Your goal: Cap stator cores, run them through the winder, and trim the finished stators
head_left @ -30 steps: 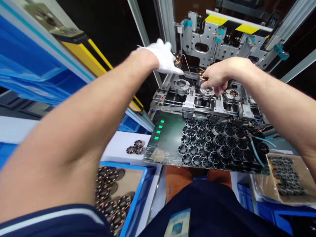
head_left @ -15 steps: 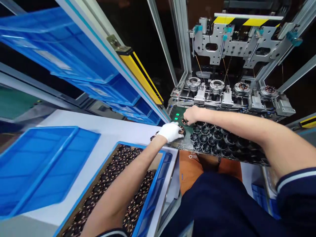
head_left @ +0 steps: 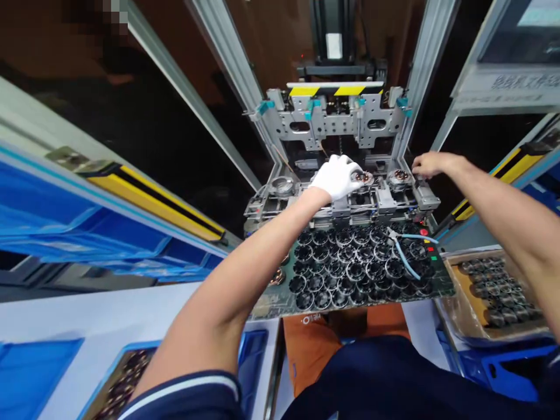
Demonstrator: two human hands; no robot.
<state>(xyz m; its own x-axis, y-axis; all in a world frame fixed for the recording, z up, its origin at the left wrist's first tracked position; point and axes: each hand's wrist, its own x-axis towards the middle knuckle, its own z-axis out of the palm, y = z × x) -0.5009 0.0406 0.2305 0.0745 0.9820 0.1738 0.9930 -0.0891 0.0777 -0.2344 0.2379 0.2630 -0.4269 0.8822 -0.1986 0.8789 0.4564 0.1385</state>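
My left hand [head_left: 336, 178], in a white glove, reaches over the machine's row of round fixtures. Its thumb and fingers close around a copper-wound motor stator [head_left: 363, 177] at the third fixture. The second fixture is mostly hidden behind the glove. Another copper-wound stator [head_left: 399, 177] sits in the fourth fixture, while the leftmost fixture [head_left: 282, 186] holds no stator. My bare right hand [head_left: 429, 165] is just right of the fourth fixture, fingers curled together; whatever they hold is hidden.
Black rings in metal housings [head_left: 345, 268] fill the green work plate, with blue-handled pliers [head_left: 405, 251] lying on top. Copper stators [head_left: 277, 277] lie at its left. A box of parts [head_left: 503, 291] stands right; yellow-black posts [head_left: 157, 201] flank the machine.
The view has swung right. Both hands have left the stators at the plate's left end: the left is now up at the third fixture, the right beyond the fourth.
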